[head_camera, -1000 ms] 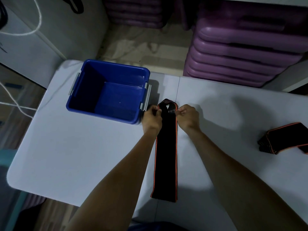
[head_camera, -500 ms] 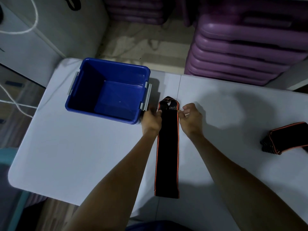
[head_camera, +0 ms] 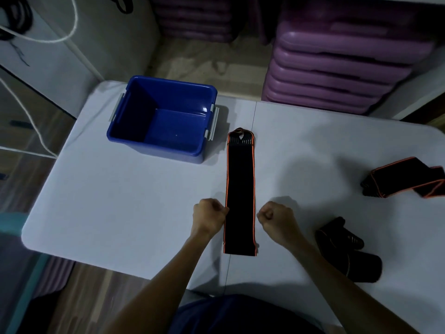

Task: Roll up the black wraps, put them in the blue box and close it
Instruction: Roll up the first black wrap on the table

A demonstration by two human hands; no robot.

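A long black wrap [head_camera: 240,189] with orange edges lies flat and straight on the white table [head_camera: 120,201], its looped end pointing away from me. My left hand [head_camera: 209,215] is a closed fist touching the wrap's left edge near its lower part. My right hand [head_camera: 274,216] is a closed fist just right of the wrap, a small gap between them. The open blue box [head_camera: 166,121] stands empty at the far left, grey latches on its sides. No lid is in view.
A second black wrap [head_camera: 404,177] lies crumpled at the right edge. A third black wrap [head_camera: 349,251] sits bunched near my right forearm. Stacked purple plastic items [head_camera: 337,68] stand beyond the table. The table's near edge runs close to my body.
Both hands have slid from the wrap's far looped end back toward me along its sides. The wrap now lies stretched flat. The view has tilted down, showing a third wrap.
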